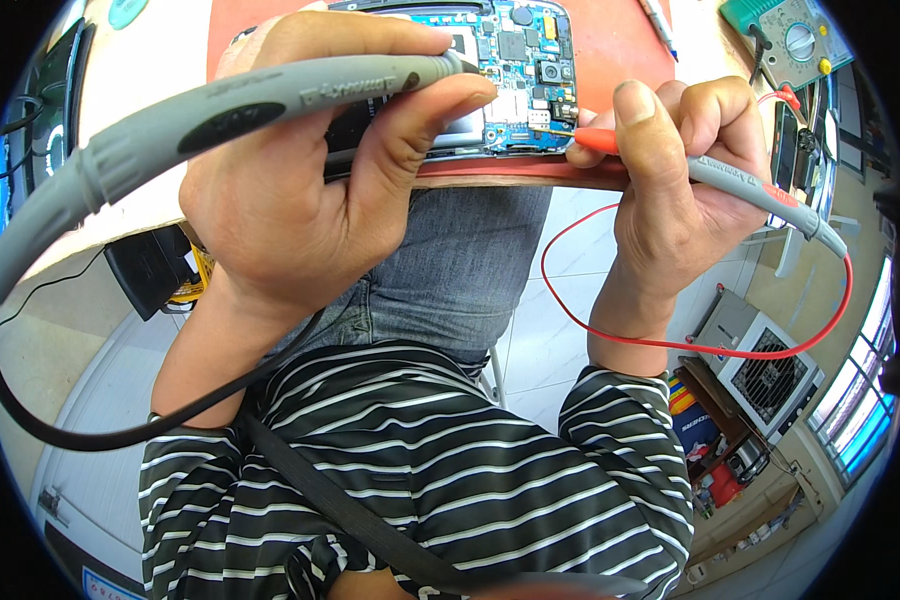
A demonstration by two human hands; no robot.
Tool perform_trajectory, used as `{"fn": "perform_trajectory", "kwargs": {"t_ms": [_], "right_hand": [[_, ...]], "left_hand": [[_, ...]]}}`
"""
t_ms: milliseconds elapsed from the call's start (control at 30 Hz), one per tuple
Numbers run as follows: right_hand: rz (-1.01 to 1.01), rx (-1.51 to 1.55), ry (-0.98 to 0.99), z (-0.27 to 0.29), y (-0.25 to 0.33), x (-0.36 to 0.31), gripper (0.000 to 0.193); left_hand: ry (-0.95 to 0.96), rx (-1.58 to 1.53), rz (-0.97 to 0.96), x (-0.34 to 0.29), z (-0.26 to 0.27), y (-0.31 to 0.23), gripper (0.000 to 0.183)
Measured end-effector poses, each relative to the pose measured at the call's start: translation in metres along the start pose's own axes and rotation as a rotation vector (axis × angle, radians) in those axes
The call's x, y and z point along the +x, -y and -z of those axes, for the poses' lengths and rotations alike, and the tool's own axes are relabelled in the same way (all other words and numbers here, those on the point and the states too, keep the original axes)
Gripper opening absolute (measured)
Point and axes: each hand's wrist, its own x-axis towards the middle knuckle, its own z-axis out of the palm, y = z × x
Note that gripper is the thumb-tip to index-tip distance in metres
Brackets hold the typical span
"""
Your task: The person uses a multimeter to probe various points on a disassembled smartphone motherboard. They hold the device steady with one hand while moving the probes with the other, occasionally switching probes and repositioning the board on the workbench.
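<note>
Probe, grey, black lead (pixel 230 112): pinched by thumb and fingers of the left hand (pixel 295 205); tip contact cannot be told. Probe, grey and red, red lead (pixel 598 140): gripped in the right hand (pixel 670 195), fine tip at the board's lower right corner. Hands: well apart. Circuit board, blue, in opened device (pixel 513 75): on red mat (pixel 625 55), near the table's front edge. Step, as judged: probing for an electrical reading. Next move: likely calls for both tips steady on chosen contacts, without slipping onto neighbouring parts.
</note>
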Motion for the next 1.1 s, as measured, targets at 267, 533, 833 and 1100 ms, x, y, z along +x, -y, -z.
{"fn": "perform_trajectory", "kwargs": {"t_ms": [267,533,833,1100], "right_hand": [[0.03,-0.035,0.018,0.002,-0.001,0.001,0.03],[0.029,-0.02,0.027,0.002,0.0,0.001,0.03],[-0.008,0.076,-0.029,-0.002,0.001,-0.001,0.03],[0.021,0.067,-0.019,-0.002,0.0,0.0,0.03]], "left_hand": [[-0.037,-0.029,-0.084,-0.003,-0.001,0.008,0.02],[-0.08,-0.083,-0.031,-0.005,-0.005,0.002,0.019],[-0.056,-0.062,-0.096,0.007,-0.001,0.001,0.019],[-0.09,-0.093,-0.006,0.002,-0.004,-0.009,0.02]]}}
